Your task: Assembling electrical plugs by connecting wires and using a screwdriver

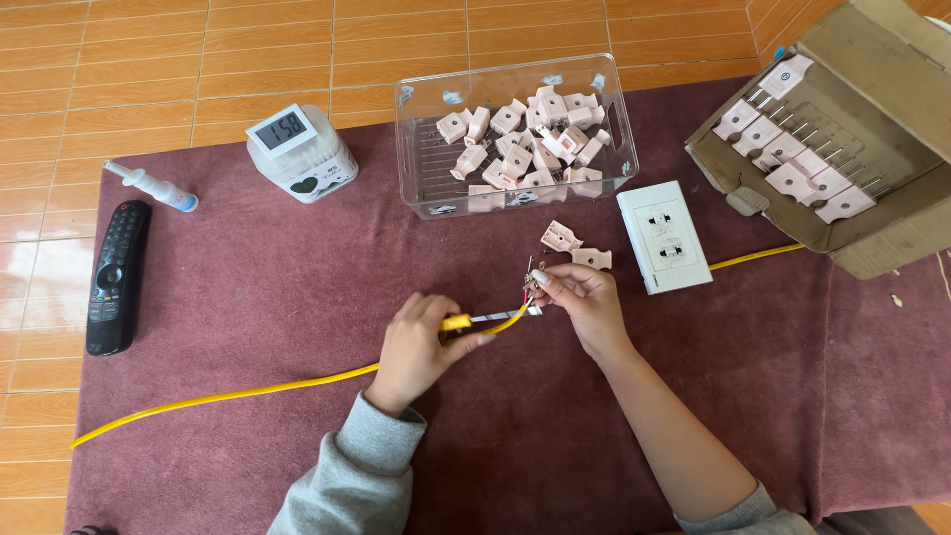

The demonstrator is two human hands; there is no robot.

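Note:
My left hand [421,347] grips a small tool with a yellow handle [458,322] and a metal blade that points right along the yellow cable [228,396]. The cable's stripped end, with thin coloured wires [528,289], is pinched between the fingers of my right hand [584,302]. Two pale pink plug halves [573,246] lie on the maroon cloth [248,287] just beyond my right hand. A white double wall socket [663,236] lies to their right.
A clear plastic bin [416,149] holds several pink plug parts. A cardboard box [872,139] at the right holds several assembled pink plugs. A white digital clock [300,151], a small spray bottle [154,185] and a black remote [116,277] lie at the left.

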